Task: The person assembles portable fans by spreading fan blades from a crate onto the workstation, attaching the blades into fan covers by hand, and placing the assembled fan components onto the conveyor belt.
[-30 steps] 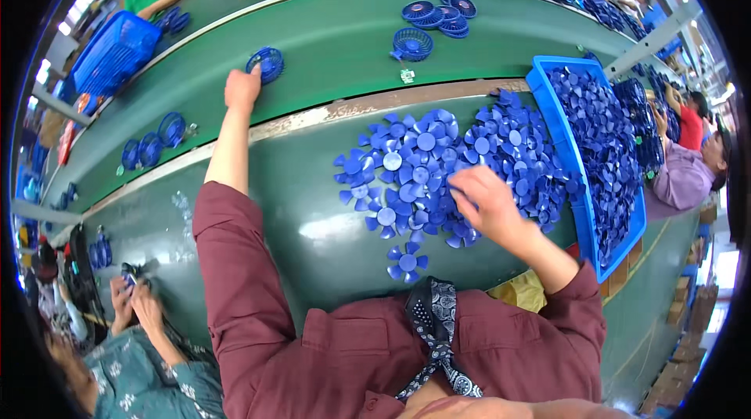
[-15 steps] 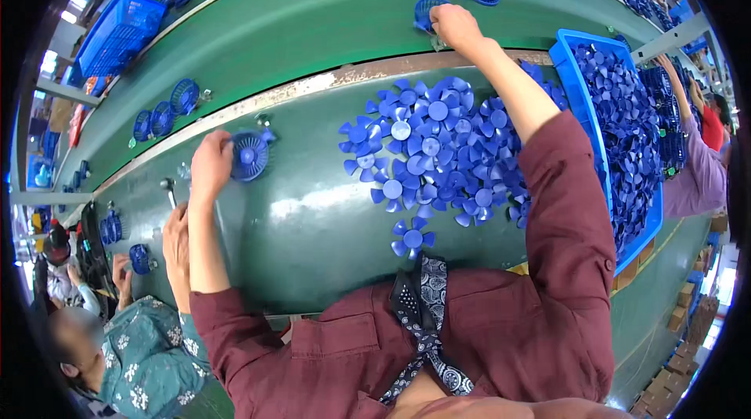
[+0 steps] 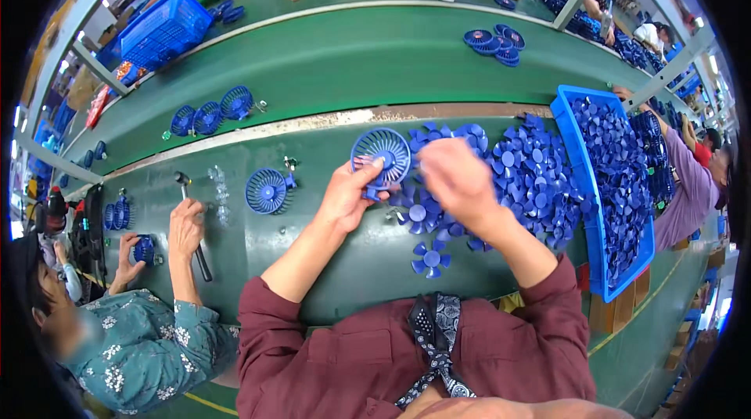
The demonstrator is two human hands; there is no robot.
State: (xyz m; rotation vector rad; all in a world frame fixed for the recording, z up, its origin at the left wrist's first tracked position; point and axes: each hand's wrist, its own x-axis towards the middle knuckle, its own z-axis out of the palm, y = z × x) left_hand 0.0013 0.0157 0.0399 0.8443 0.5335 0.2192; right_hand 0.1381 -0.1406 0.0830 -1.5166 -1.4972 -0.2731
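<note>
In front of me my left hand point(image 3: 350, 196) grips a round blue fan housing point(image 3: 391, 154) with radial ribs, its thumb over the centre. My right hand point(image 3: 460, 182) is just to the right of it, above the near edge of a heap of blue fan blades point(image 3: 540, 172). Motion blurs its fingers, so whether it holds anything does not show. Another fan housing point(image 3: 266, 190) lies on the green table point(image 3: 313, 286) left of my left hand. One loose fan blade point(image 3: 430, 259) rests apart from the heap, nearer to me.
A blue bin point(image 3: 598, 251) full of blades stands at the right. Beyond a low ledge, the green belt point(image 3: 328, 67) carries housings point(image 3: 207, 118) and stacked round parts point(image 3: 494, 43). At left, a co-worker's hand point(image 3: 186, 225) holds a hammer point(image 3: 203, 262).
My right hand has come back from the belt toward the blade heap. My left hand has left the housing at left and now holds one up in front of me. The view has shifted.
</note>
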